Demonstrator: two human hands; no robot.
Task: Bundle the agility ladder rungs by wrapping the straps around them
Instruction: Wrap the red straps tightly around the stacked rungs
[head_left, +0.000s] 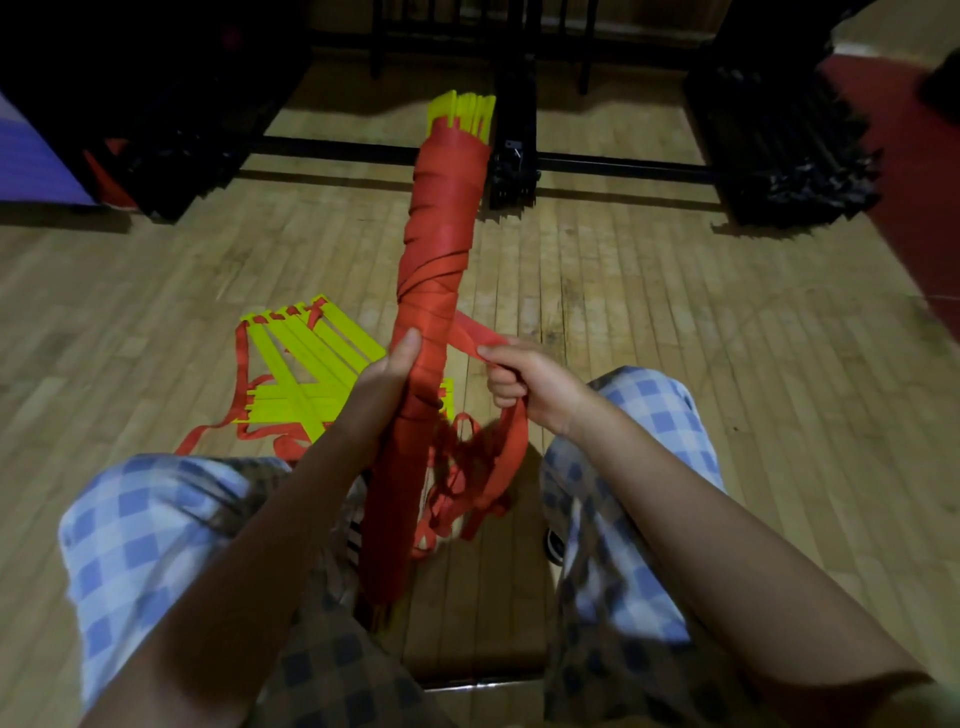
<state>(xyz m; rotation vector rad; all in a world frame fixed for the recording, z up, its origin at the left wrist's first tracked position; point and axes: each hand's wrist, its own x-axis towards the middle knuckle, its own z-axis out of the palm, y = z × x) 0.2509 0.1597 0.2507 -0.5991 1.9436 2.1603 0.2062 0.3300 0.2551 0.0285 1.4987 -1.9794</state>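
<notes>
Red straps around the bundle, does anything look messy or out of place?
Yes. Below the right hand, the loose red strap hangs in a tangled heap beside the wrapped bundle, and its wraps overlap unevenly.

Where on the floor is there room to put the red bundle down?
Bare wooden floor lies right of the wrapped bundle, before the black racks. It is crowded left, where a second ladder sprawls, and between the knees, with loose straps.

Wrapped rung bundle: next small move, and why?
Probably carry the strap in the right hand around the rung bundle for one more turn just below the last wrap. The left hand grips the bundle mid-length, the strap runs taut from it, and loose strap tangle hangs below.
</notes>
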